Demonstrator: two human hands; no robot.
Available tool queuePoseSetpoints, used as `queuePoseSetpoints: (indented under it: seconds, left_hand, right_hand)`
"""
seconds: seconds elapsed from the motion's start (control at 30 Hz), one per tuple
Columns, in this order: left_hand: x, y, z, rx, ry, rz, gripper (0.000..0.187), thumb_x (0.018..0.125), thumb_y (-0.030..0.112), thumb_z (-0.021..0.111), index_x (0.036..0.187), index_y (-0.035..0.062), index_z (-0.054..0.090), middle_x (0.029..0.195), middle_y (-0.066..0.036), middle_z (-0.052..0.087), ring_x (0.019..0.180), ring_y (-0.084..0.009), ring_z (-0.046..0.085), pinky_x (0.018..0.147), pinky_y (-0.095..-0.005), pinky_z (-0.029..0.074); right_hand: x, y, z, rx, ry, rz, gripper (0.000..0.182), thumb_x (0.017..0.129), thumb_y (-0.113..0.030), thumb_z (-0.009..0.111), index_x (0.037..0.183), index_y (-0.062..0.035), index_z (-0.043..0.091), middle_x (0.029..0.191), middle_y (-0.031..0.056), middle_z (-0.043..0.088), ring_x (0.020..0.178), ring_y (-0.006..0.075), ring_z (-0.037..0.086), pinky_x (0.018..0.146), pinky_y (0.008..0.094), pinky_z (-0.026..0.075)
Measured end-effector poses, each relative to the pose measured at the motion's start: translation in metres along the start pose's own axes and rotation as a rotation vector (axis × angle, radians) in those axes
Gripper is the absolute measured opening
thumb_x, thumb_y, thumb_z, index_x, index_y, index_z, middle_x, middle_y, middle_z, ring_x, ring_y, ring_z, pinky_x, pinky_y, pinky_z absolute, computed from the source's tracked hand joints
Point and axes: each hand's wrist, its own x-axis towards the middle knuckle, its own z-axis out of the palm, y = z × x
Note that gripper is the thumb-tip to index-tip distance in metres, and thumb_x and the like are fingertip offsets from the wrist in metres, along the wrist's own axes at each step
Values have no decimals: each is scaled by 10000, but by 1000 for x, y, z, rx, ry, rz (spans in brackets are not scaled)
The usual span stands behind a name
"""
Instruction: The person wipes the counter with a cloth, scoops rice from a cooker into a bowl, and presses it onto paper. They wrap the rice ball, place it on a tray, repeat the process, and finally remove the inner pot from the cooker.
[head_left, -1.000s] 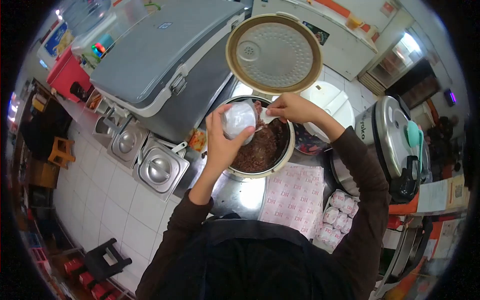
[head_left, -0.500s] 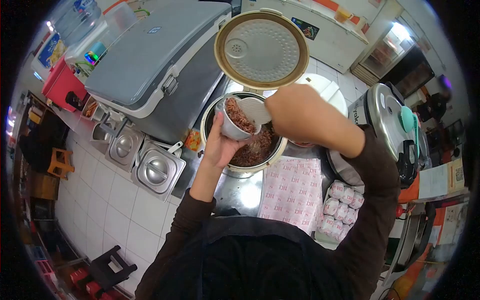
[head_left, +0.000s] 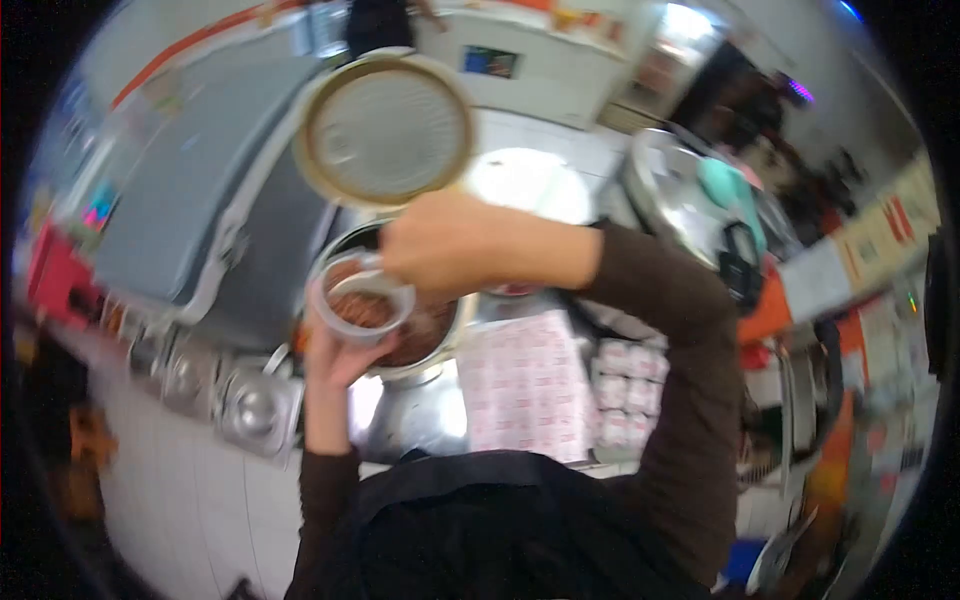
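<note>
My left hand holds a translucent plastic bowl from below, tilted over a rice cooker. Reddish-brown rice lies in the bowl. My right hand is closed around a white rice paddle, whose blade reaches into the bowl. Motion blur softens both hands. Below them, the open cooker pot contains more of this rice, partly hidden by the bowl and my hands. Its round lid stands raised behind.
Printed wrapping paper lies right of the pot, beside several wrapped portions. A large grey cooler stands left, near lidded steel pans. Another cooker is at the right. A person stands at the back.
The view has swung, shifting the scene leftward. The bowl now faces up more toward the camera, and the paddle's blade sits deeper inside it. A person has come into view at the back.
</note>
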Motion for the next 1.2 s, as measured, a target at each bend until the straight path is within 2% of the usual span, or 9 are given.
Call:
queuePoseSetpoints:
  seconds: [0.2,0.6,0.63,0.8,0.9,0.97,1.03,1.1,1.2]
  left_hand:
    - [9,-1,-17,-28,-14,22,651,863,597,457,1336,155,383,1334,-149,416,1172,-348,451,816,-472,495]
    - [3,-1,-5,-181,-138,-48,665,882,565,432,1358,108,360,1375,-176,381,1221,-413,410,834,-651,443]
    - [3,-3,0,-179,107,64,664,882,569,432,1361,114,365,1376,-181,378,1224,-415,407,850,-653,431]
    - [-18,20,-23,-139,-245,99,682,869,620,404,1350,137,371,1347,-192,402,1161,-430,465,809,-649,464]
    - [-55,24,-16,-193,-150,273,681,871,618,397,1354,138,361,1342,-207,396,1161,-443,461,785,-661,474]
    - [-85,22,-22,476,0,489,677,875,608,397,1361,140,349,1339,-215,394,1173,-455,445,787,-676,465]
    - [-93,21,-39,-211,-190,383,687,875,600,403,1374,136,322,1344,-225,379,1189,-482,415,783,-701,450]
    - [-104,15,-37,295,-4,571,684,871,615,398,1342,119,389,1321,-192,431,1176,-414,459,845,-643,453]
    - [-110,22,-52,-48,-223,474,671,881,616,382,1294,94,463,1282,-149,496,1155,-337,500,961,-527,417]
  right_hand:
    - [-1,-10,9,-161,18,-58,107,646,-141,627,644,-38,658,639,132,639,615,298,647,536,389,511]
    - [-16,-10,-26,-170,90,50,99,690,-152,619,733,-69,653,614,129,617,581,303,626,519,396,495]
    - [-15,-15,-25,-164,54,44,100,691,-151,624,744,-71,652,615,120,617,591,296,629,522,390,496]
    - [-28,-2,-45,-129,274,212,175,729,-172,660,871,-76,693,708,98,651,663,279,633,583,368,495]
    - [-25,23,-11,75,128,272,180,749,-169,652,897,-79,703,742,128,653,672,299,625,628,388,491]
    - [-5,31,45,9,-190,402,180,734,-194,629,834,-65,706,721,156,642,684,331,620,657,422,493]
    - [15,37,110,-39,-344,480,169,710,-157,582,740,-17,672,769,194,655,766,340,655,706,413,527]
    - [29,46,157,44,-352,504,181,714,-159,580,760,-15,679,794,197,659,790,340,656,724,416,526]
    - [47,50,172,183,-423,476,221,724,-164,579,821,4,686,837,218,656,818,346,653,751,428,520]
